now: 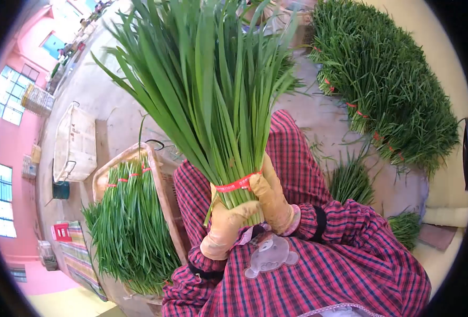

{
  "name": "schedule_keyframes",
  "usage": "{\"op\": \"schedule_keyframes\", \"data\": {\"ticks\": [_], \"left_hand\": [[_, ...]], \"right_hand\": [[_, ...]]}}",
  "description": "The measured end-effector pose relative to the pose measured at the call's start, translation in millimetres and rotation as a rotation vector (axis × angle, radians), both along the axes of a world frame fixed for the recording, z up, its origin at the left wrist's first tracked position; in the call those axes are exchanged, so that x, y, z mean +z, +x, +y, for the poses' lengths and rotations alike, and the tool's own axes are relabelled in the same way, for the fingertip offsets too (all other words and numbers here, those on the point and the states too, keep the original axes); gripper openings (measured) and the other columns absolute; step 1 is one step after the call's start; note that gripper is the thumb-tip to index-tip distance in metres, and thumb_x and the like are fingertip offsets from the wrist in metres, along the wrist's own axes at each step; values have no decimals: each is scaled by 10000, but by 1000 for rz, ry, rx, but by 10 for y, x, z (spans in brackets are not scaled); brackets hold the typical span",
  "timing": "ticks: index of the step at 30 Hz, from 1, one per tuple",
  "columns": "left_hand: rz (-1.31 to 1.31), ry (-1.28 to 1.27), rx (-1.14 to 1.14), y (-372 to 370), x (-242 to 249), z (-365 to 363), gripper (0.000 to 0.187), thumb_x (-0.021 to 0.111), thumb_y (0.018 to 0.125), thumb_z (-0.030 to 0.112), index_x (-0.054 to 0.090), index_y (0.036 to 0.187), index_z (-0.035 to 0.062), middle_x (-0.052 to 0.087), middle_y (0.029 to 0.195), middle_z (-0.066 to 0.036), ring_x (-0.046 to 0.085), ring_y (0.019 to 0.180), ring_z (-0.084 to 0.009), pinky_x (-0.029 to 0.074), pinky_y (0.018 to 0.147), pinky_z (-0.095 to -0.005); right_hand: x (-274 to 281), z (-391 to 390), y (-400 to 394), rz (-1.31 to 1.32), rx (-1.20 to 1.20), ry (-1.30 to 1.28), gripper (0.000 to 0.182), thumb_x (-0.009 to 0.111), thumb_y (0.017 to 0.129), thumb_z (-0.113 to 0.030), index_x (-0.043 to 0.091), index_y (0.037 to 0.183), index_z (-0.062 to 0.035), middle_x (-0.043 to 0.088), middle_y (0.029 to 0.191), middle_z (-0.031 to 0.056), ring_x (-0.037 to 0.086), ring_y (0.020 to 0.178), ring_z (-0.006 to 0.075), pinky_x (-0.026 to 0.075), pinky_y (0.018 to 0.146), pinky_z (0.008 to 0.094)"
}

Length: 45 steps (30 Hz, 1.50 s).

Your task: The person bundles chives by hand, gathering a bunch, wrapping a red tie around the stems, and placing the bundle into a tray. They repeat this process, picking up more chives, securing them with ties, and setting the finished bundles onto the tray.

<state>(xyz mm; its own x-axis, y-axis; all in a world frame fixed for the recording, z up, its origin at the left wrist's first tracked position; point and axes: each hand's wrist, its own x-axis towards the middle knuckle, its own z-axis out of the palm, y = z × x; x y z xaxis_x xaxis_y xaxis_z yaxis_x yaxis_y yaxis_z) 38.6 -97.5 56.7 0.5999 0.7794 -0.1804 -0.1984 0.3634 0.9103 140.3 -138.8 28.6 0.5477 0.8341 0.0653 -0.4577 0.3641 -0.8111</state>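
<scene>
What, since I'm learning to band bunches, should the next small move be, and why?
I'd probably press the red band snug with the right hand: that hand is already at the band, the left hand grips the green bunch below it, and the band's far side is hidden, so I cannot tell whether it is fastened.

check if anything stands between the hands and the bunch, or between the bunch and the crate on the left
Nothing visible separates the left hand or right hand from the bunch; both hold it. Toward the crate, the left leg in plaid lies between.
</scene>
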Motion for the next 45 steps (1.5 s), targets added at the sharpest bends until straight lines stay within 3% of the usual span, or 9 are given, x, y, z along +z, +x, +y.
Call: {"op": "schedule_keyframes", "data": {"ticks": [8,10,12,16,25,31,37,43,45], "left_hand": [[-17,-97,-104,-22,1,224,532,711,799,68,542,1301,17,669,1139,-83,672,980,-201,556,855,-340],[-33,-106,-106,-30,-22,296,535,728,788,106,555,1285,5,677,1119,-84,673,974,-200,563,839,-345],[-35,-170,-189,-111,-138,382,561,750,779,139,552,1286,2,676,1119,-88,674,968,-206,568,832,-355],[12,-226,-308,-162,-231,429,577,776,777,168,546,1283,13,664,1119,-80,668,965,-192,562,828,-344],[100,-193,-476,-240,-210,574,660,815,761,89,460,1318,69,609,1161,-40,600,1053,-149,508,916,-330],[122,-128,-549,-268,-222,709,680,818,748,80,457,1324,81,593,1174,-43,591,1049,-133,506,907,-318],[118,-178,-753,-347,32,764,791,836,698,62,441,1383,92,587,1213,-20,558,1099,-135,465,959,-317],[274,99,-833,-273,-326,1101,950,899,682,170,356,1448,21,567,1263,-70,528,1180,-159,428,1028,-320],[313,76,-617,-316,-234,1035,1118,920,654,240,239,1492,-54,543,1320,-161,517,1250,-215,409,1063,-337]], "right_hand": [[11,-65,256,-429,58,-72,596,500,1028,-208,249,1509,38,511,1374,194,511,1245,251,397,1049,355],[-107,-127,409,-447,-20,-74,544,528,1019,-191,328,1464,48,554,1307,173,561,1156,235,434,1011,354],[96,-303,560,-870,-265,-271,483,713,874,-109,513,1296,11,613,1110,137,619,1003,255,501,871,363],[394,-275,587,-1352,-78,-103,371,782,784,-246,663,1090,-72,623,991,97,610,944,295,511,815,391],[362,-280,424,-1245,161,-373,235,719,829,-244,661,997,-90,619,950,98,645,836,271,529,714,365],[159,-251,291,-1480,-90,-325,158,708,837,-212,640,909,-89,627,853,79,651,736,273,527,618,357],[403,-341,253,-1249,29,29,115,676,888,-139,597,933,-68,649,853,94,657,713,284,534,617,357],[21,-240,243,-941,187,-241,95,631,936,-139,573,953,-66,627,814,101,661,759,271,531,670,357],[14,-235,236,-874,146,-272,113,639,940,-147,569,949,-59,615,797,102,664,728,256,529,644,352]]}}
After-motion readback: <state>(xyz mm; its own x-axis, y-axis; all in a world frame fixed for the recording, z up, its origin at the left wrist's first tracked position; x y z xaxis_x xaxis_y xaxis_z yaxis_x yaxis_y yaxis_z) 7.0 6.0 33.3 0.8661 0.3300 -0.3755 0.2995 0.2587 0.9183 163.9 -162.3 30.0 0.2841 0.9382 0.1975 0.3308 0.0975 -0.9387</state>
